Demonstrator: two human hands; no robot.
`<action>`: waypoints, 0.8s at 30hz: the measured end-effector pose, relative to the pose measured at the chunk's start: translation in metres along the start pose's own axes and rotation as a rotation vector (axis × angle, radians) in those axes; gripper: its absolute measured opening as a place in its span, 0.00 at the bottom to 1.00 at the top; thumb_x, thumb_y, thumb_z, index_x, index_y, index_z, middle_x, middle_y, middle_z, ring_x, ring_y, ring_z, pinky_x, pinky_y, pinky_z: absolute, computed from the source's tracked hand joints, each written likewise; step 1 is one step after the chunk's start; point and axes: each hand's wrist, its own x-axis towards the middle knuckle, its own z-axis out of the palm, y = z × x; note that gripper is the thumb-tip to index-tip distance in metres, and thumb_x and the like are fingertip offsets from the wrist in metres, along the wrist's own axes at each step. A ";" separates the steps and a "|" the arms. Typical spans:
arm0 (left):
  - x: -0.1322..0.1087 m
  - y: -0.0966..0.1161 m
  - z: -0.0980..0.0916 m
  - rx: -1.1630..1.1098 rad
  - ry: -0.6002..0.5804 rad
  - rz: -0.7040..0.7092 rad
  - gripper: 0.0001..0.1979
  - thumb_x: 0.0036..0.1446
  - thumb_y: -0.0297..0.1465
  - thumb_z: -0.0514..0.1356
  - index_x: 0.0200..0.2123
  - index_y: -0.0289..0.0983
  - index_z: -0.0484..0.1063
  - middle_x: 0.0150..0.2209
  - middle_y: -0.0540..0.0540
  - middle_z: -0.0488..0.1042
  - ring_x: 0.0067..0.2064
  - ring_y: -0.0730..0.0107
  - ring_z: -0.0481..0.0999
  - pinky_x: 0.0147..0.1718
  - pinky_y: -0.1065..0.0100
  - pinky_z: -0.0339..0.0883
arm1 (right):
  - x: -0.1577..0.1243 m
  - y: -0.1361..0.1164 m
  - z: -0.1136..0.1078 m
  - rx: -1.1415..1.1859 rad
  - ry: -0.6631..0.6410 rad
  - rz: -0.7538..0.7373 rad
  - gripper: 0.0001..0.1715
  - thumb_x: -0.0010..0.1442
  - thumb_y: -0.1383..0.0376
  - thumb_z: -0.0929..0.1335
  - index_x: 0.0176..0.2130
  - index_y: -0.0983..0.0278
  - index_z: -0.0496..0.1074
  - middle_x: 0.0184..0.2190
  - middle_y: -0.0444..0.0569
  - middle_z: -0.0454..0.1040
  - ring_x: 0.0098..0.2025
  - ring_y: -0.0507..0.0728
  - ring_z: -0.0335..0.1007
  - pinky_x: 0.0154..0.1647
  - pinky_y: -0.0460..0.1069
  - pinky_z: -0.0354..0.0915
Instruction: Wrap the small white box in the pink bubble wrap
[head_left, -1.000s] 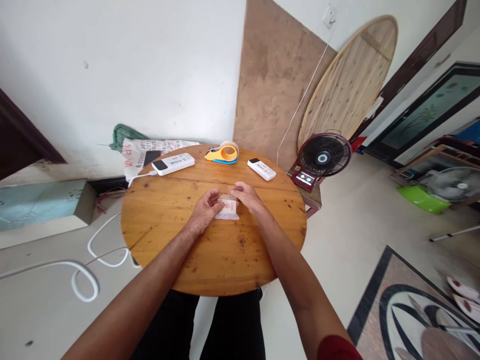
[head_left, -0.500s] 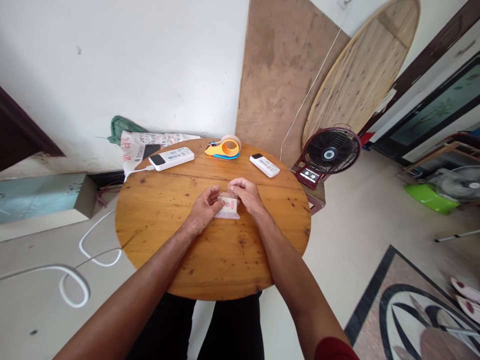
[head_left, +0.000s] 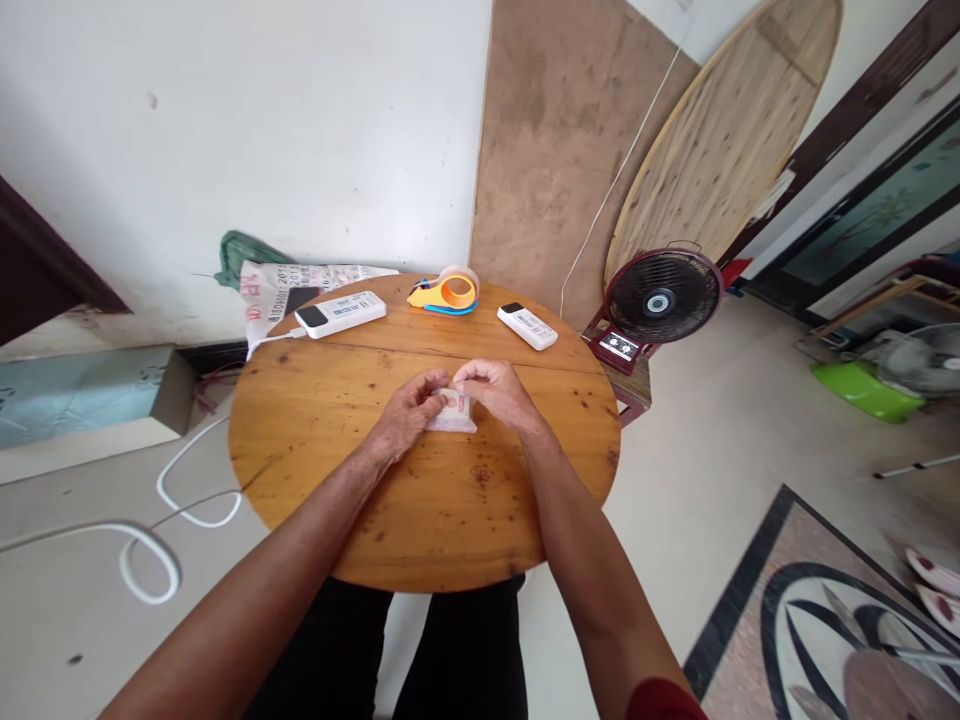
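Observation:
A small white packet with red print (head_left: 453, 412), in clear plastic wrap, lies on the round wooden table (head_left: 420, 510). My left hand (head_left: 411, 410) grips its left side, the thumb pressed on top. At the packet's far edge, the fingers of my right hand (head_left: 498, 390) are pinched together on the clear wrap, close to my left fingertips. Both hands partly cover the packet, and the exact fold of the wrap is hard to make out.
Along the table's far side are a white power bank (head_left: 341, 315) with a white cable, a yellow-and-blue tape dispenser (head_left: 444, 292), and a second white device (head_left: 527, 327). A dark red fan (head_left: 657, 302) stands beyond the right edge. A printed sack (head_left: 262, 290) leans behind the table.
My right fingers have moved slightly left and down with the wrap, closer to my left fingertips. My left hand keeps its hold on the packet.

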 end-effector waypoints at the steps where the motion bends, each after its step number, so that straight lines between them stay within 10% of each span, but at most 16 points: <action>1: 0.000 0.000 0.000 -0.002 -0.004 -0.002 0.32 0.40 0.41 0.70 0.49 0.36 0.70 0.48 0.43 0.75 0.41 0.65 0.74 0.40 0.65 0.67 | -0.001 -0.001 -0.001 -0.025 -0.015 -0.014 0.05 0.49 0.65 0.68 0.27 0.64 0.74 0.24 0.42 0.74 0.26 0.51 0.68 0.32 0.46 0.63; 13: -0.004 0.007 0.001 0.080 -0.040 0.043 0.21 0.47 0.41 0.65 0.42 0.36 0.74 0.35 0.49 0.76 0.33 0.69 0.70 0.34 0.68 0.62 | -0.008 -0.014 -0.012 -0.472 -0.158 -0.254 0.10 0.53 0.70 0.68 0.27 0.61 0.79 0.28 0.43 0.79 0.34 0.54 0.72 0.47 0.51 0.64; 24: -0.002 0.006 0.002 0.069 -0.018 0.005 0.22 0.45 0.39 0.64 0.43 0.34 0.73 0.35 0.49 0.76 0.33 0.70 0.70 0.34 0.69 0.61 | -0.008 -0.013 -0.011 -0.402 -0.170 -0.292 0.10 0.51 0.74 0.68 0.28 0.64 0.79 0.30 0.45 0.79 0.35 0.53 0.72 0.42 0.47 0.65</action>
